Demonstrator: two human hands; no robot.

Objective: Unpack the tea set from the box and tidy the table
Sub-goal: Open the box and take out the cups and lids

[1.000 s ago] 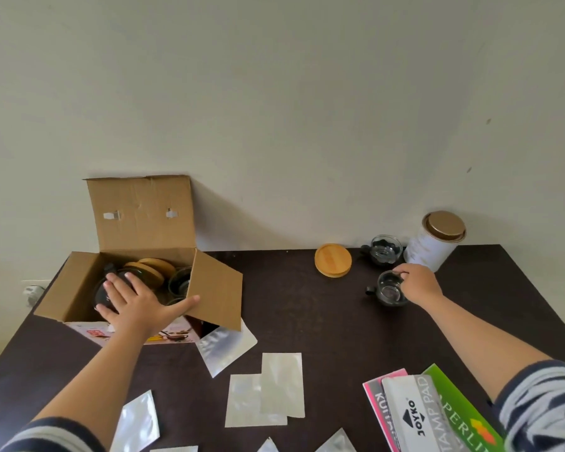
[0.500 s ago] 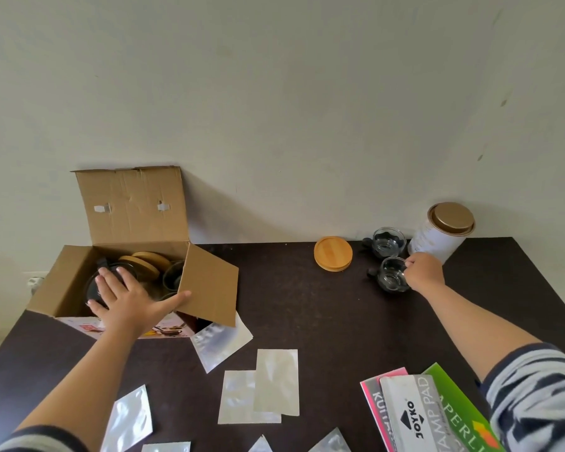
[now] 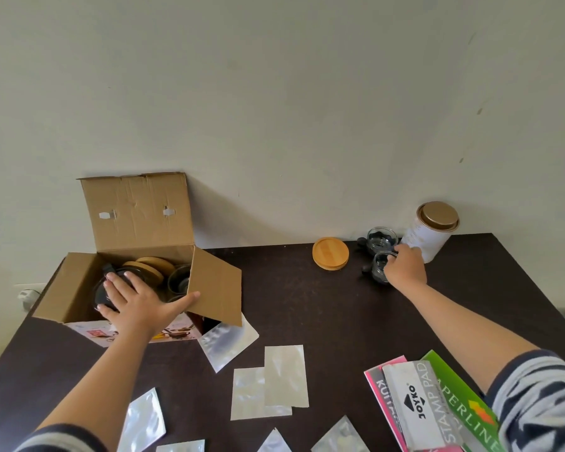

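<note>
An open cardboard box (image 3: 137, 220) stands at the table's back left. Inside it lie a dark glass teapot (image 3: 103, 290), wooden lids (image 3: 150, 267) and a glass cup (image 3: 178, 282). My left hand (image 3: 141, 303) is spread over the box's front edge, fingers straight above the teapot, thumb toward the right flap. My right hand (image 3: 405, 267) grips a small glass cup with a dark handle (image 3: 377, 270) on the table at the back right. A second glass cup (image 3: 380, 239) stands just behind it. A round wooden lid (image 3: 330, 253) lies to their left.
A white canister with a gold lid (image 3: 432, 230) stands against the wall, right of the cups. Several clear plastic bags (image 3: 269, 381) lie scattered across the dark table (image 3: 307, 314). Stamp pad and paper packets (image 3: 427, 406) sit at the front right.
My right hand has slid the glass cup slightly back toward the other cup and the canister. My left hand stays spread over the box.
</note>
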